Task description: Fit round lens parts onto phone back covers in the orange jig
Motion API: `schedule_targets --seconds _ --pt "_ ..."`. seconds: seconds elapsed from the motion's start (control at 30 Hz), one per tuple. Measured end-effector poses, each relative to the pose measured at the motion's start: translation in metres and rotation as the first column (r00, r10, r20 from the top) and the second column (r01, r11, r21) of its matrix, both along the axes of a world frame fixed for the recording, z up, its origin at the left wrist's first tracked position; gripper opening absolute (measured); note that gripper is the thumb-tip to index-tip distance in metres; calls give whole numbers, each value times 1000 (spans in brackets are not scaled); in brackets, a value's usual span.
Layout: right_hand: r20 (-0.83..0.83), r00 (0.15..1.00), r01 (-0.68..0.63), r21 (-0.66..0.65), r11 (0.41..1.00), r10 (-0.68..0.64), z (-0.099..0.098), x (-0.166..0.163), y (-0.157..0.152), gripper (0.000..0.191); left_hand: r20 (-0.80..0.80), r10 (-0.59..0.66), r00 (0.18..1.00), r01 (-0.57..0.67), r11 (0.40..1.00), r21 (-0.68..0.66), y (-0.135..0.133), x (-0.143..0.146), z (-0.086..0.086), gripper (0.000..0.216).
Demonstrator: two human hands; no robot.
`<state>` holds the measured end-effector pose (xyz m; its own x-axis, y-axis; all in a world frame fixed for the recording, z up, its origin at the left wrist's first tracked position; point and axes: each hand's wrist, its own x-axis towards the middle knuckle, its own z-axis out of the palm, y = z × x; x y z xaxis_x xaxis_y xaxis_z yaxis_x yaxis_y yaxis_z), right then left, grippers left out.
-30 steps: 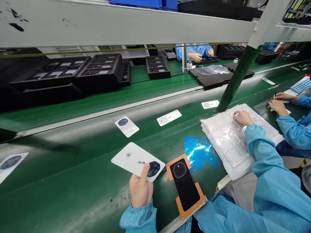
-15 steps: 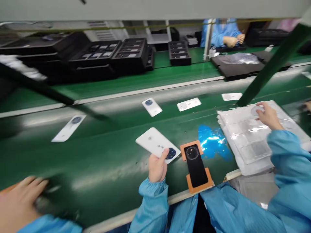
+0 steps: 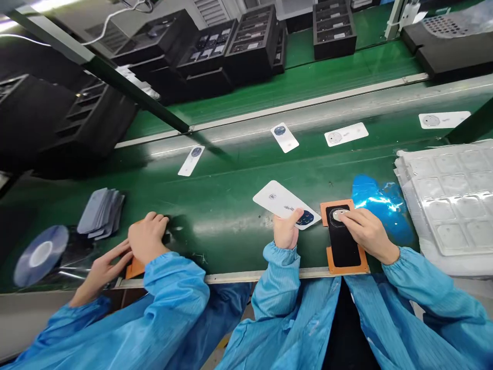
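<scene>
My left hand (image 3: 285,231) grips a white phone back cover (image 3: 279,200) by its end, thumb beside the dark blue round camera area. Pinched in the fingers of my right hand (image 3: 367,231) is a small pale round disc (image 3: 339,214), at the camera circle of a black phone-shaped panel (image 3: 344,244). Whether the disc touches the panel I cannot tell. That panel lies in an orange fixture (image 3: 362,264) at the bench's front edge. Right of it are crumpled blue film (image 3: 379,203) and a stack of clear plastic trays with compartments (image 3: 456,198).
Several more white back covers (image 3: 284,137) lie along the green bench. A co-worker's hands (image 3: 148,236) work over another orange fixture (image 3: 134,268) on the left. Beyond them are stacked grey pieces (image 3: 100,211) and a film roll (image 3: 41,255). Black bins (image 3: 252,41) stand behind.
My right hand has moved left from the clear trays to the black panel with the round disc. My left hand still holds the white cover. The view has swung left and down.
</scene>
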<state>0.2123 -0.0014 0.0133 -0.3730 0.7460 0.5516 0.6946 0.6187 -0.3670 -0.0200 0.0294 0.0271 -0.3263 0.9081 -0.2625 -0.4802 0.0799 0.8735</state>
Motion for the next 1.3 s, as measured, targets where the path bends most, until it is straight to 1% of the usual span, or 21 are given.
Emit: schedule_targets --seconds 0.07,0.17,0.3,0.47,0.53,0.6,0.67,0.73,0.8,0.83,0.9,0.97,1.1,1.3 --pt "115 993 -35 9 999 34 -9 -1 -2 29 -18 31 999 -31 1000 3 -1 -3 -2 52" --pt "207 976 -63 -9 998 63 -13 2 -5 27 -12 62 998 -62 998 1 -3 -5 -7 52" --pt "205 974 -95 -37 995 100 -11 4 -3 25 35 15 999 -14 1000 -24 -4 -3 -7 50" --pt "234 962 -128 -77 989 143 -4 8 -5 22 33 -21 999 21 1000 19 -5 -1 -1 45" --pt "179 975 -121 -82 989 134 5 8 -8 20 -4 -58 998 58 998 22 -8 1 -1 44" --pt "33 995 -92 -90 992 95 18 4 -11 21 -77 -125 989 127 992 26 -13 6 -2 43" --pt "-132 991 -38 -101 994 25 30 -5 -12 21 -167 -183 969 193 980 42 -18 15 -2 42" --pt "-220 973 51 -92 994 -70 39 -18 -11 18 -199 -215 956 232 971 64 -24 28 0 35" --pt "-251 953 162 -62 985 -173 43 -31 -9 16 -162 -236 958 251 965 78 -29 42 2 33" --pt "-266 940 210 -48 977 -215 43 -36 -7 16 -135 -248 959 260 962 81 -32 48 3 36" --pt "-312 914 260 -44 965 -260 43 -44 -4 17 -105 -260 960 269 959 93 -37 58 3 44" --pt "-361 892 270 -56 961 -272 43 -49 -2 17 -111 -244 964 256 960 116 -42 63 1 48" --pt "-419 872 250 -66 966 -254 45 -50 -1 14 -134 -187 973 205 968 144 -45 65 -6 48" --pt "-426 862 264 -89 960 -277 46 -50 0 14 -160 -175 971 192 976 100 -45 65 -6 51"
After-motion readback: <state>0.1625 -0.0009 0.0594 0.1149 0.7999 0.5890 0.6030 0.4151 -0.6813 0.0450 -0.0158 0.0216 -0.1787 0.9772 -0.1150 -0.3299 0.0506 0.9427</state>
